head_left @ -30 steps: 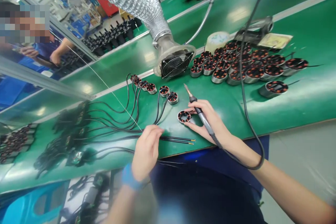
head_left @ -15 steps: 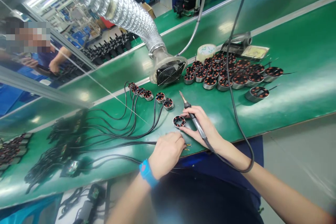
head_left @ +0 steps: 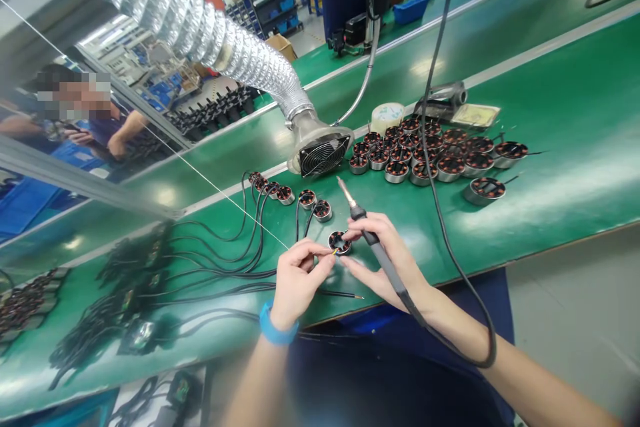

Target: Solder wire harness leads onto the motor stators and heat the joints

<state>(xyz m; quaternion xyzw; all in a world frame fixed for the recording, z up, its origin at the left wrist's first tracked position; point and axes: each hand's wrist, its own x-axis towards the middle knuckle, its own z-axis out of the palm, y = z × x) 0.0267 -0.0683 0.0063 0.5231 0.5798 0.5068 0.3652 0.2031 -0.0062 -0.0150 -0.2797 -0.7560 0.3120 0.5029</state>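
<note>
My left hand (head_left: 300,283) pinches a thin black wire (head_left: 320,259), its yellow tinned tip reaching the edge of a small copper-wound motor stator (head_left: 339,243) lying flat on the bench. My right hand (head_left: 387,257) grips a soldering iron (head_left: 373,239) with its tip pointing away from the stator, and my fingers sit close beside the stator. A second wire end (head_left: 350,295) lies on the bench below my hands. Several stators with black leads (head_left: 285,195) stand to the left.
Many unwired stators (head_left: 430,153) are grouped at the right, beyond the iron's black cord (head_left: 435,193). A fume extractor fan (head_left: 320,155) with a silver duct (head_left: 200,40) stands behind. A glass panel (head_left: 85,167) reflects the wire bundles and a person at the left.
My left hand has moved right from the wires and lifted a wire tip to the stator. The view has swung, shifting the bench scene lower and to the left.
</note>
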